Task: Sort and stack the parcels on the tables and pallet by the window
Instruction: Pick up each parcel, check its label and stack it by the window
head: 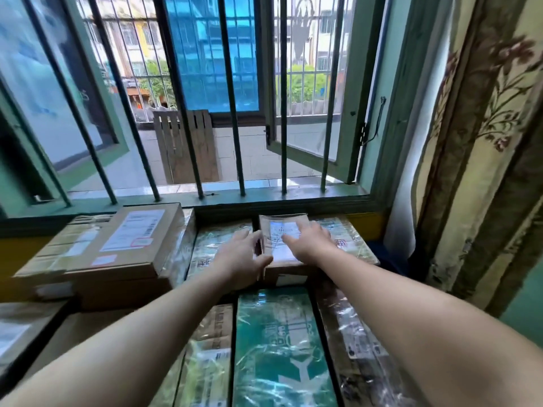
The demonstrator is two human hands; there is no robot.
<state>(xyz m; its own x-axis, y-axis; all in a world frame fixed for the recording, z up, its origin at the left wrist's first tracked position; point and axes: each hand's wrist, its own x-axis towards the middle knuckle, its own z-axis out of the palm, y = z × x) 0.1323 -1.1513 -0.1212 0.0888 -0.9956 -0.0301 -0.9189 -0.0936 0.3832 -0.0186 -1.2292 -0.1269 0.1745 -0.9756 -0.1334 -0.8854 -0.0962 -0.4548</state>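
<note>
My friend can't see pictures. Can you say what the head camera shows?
Two bare hands reach over stacked parcels by a barred window: the right hand rests on a small taped box, the left hand beside it.

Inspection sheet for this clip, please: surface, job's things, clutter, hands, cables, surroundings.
Surface: hidden beneath parcels.
Job's things: small taped box on wrapped parcels by the sill; large cardboard box stacked at left; green wrapped parcel nearest.
Clutter: nothing seen.
Hands: left hand open against the small box's left side; right hand flat on its top, fingers straight.
Cables: dark cord on the window frame.
Surroundings: barred window, floral curtain at right.
</note>
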